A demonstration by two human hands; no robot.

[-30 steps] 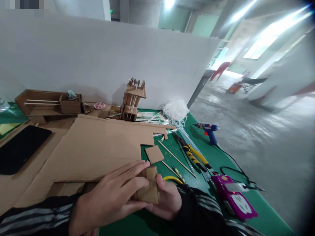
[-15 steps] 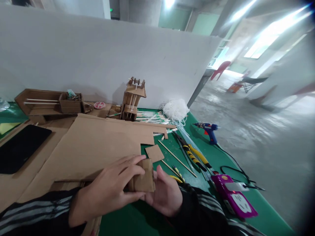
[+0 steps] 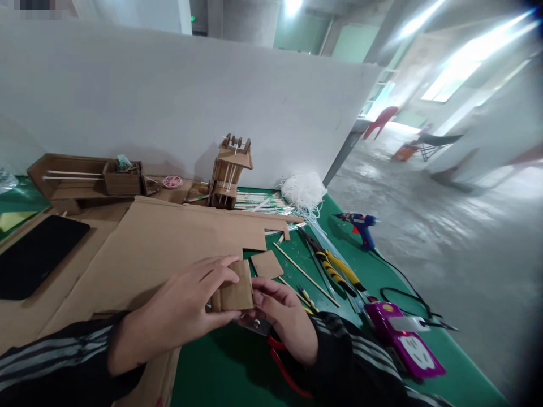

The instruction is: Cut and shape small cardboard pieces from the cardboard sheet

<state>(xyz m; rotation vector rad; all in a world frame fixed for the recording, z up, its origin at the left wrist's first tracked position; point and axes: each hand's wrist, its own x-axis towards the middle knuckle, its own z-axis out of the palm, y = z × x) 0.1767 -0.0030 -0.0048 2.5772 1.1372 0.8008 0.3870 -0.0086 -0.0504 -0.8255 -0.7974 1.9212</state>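
A small brown cardboard box [image 3: 232, 289] is held up over the near edge of a large cardboard sheet [image 3: 186, 232]. My left hand [image 3: 190, 294] grips it from the left, fingers on its top edge and thumb beneath. My right hand [image 3: 284, 314] has its fingers curled against the box's right side, pinching there. Under my right hand lie red-handled pliers or scissors [image 3: 285, 370], partly hidden. A square cardboard piece [image 3: 267, 264] sits just beyond the box on the green table [image 3: 229, 373].
Yellow-black pliers [image 3: 333, 268], thin wooden sticks [image 3: 306, 275] and a blue glue gun [image 3: 360, 226] lie to the right, with a purple power strip [image 3: 403, 339] nearer. A cardboard tower [image 3: 229, 172], white strands [image 3: 303, 192] and a black phone-like slab [image 3: 40, 257] stand around.
The box and my left hand have shifted slightly left and up. My right hand has turned and closed its fingers on the box's side, uncovering the red-handled tool below.
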